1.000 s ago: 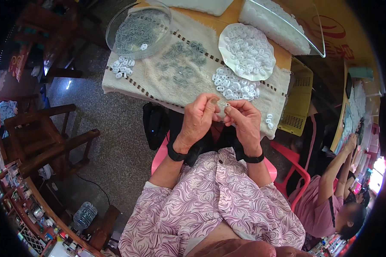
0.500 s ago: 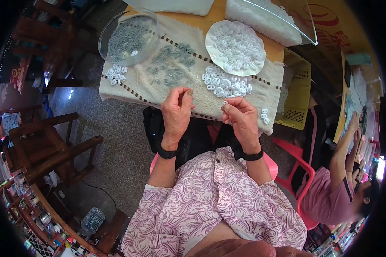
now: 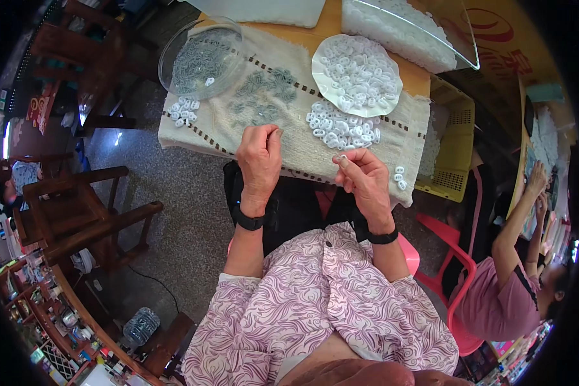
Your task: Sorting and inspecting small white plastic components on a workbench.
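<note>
My left hand (image 3: 258,162) is closed in a pinch above the cloth's near edge, just short of the small grey parts (image 3: 264,93). Its fingertips face away, so what they hold, if anything, is hidden. With thumb and forefinger, my right hand (image 3: 367,183) pinches a small white plastic piece (image 3: 343,157), partly covered by the fingers. Close beyond it lies a heap of white oval plastic pieces with holes (image 3: 341,127). A pale round dish (image 3: 318,77) full of similar pieces stands behind that heap.
A beige cloth (image 3: 219,119) covers the table. At the back left, a clear round tub (image 3: 163,64) holds grey parts, with white ovals (image 3: 184,111) before it. A few ovals (image 3: 400,177) lie at the right edge. A yellow crate (image 3: 453,151) and a co-worker (image 3: 502,293) are to the right.
My left hand has shifted a little left and away from me over the cloth. The right hand stays pinched in nearly the same place. The whole view has shifted slightly.
</note>
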Demonstrator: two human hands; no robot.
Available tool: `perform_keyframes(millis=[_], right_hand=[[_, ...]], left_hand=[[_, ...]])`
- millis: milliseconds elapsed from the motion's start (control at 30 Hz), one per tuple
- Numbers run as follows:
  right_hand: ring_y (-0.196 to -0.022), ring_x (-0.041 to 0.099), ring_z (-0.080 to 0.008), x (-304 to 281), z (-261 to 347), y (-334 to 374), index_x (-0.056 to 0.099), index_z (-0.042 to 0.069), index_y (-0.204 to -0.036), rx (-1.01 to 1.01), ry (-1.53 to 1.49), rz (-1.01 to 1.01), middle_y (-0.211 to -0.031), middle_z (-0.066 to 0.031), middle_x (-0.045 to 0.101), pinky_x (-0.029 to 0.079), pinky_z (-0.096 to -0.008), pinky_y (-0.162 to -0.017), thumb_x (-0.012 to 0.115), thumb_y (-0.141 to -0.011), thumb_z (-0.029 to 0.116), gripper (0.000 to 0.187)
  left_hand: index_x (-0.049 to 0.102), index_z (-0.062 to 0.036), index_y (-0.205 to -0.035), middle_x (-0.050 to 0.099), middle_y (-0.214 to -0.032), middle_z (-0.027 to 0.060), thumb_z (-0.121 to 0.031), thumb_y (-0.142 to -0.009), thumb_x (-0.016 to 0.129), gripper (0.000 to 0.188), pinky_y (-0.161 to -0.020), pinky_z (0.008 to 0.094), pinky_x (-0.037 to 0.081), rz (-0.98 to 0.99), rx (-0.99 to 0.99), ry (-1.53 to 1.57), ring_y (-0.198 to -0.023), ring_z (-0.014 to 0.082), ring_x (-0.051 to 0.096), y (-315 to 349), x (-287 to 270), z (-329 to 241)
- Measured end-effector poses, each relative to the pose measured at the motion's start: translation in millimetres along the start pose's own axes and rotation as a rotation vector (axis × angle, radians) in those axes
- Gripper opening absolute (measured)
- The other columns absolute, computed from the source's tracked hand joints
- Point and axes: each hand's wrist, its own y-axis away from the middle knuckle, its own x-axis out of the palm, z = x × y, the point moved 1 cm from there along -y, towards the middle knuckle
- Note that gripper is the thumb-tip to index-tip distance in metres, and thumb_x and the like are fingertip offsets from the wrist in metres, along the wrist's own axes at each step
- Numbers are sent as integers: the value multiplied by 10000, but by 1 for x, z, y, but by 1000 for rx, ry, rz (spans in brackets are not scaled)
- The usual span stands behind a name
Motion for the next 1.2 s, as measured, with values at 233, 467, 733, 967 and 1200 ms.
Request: perform_keyframes(millis=[233,467,733,967,1200], right_hand=[[-588,567,-47,0,2,2,611,6,-960,-4,45,-9,-755,-19,640,416,-167,-489,654,-875,95,131],[-577,574,-47,-2,1,1,622,5,-942,-29,25,-38,-738,-11,635,412,-166,-477,673,-851,69,122],[-583,580,-50,-4,-1,3,624,6,-942,-36,14,-50,-740,-7,630,413,-165,-478,678,-845,65,126],[-581,576,-48,-3,1,5,628,6,-934,-38,21,-47,-743,-7,631,415,-165,-481,682,-839,69,127],[-570,571,-46,-2,0,5,630,5,-936,-38,34,-47,-720,-9,629,412,-163,-476,680,-840,76,130]], left_hand=[[621,-8,-878,595,-825,145,-22,-823,633,58,-646,387,475,60,73,8,-744,316,594,-5,1,-7],[615,-9,-867,579,-811,138,4,-787,642,85,-650,399,471,125,133,-2,-753,322,582,-4,10,-16],[641,-43,-893,559,-857,105,-35,-733,692,168,-712,392,465,234,288,-68,-830,298,561,-4,38,-27],[652,-34,-895,584,-803,112,-40,-742,708,163,-646,373,474,168,363,-85,-742,286,593,-5,41,-20],[616,25,-1009,653,-851,71,-47,-893,615,137,-660,279,568,385,-542,973,-726,140,658,4,20,-27]])
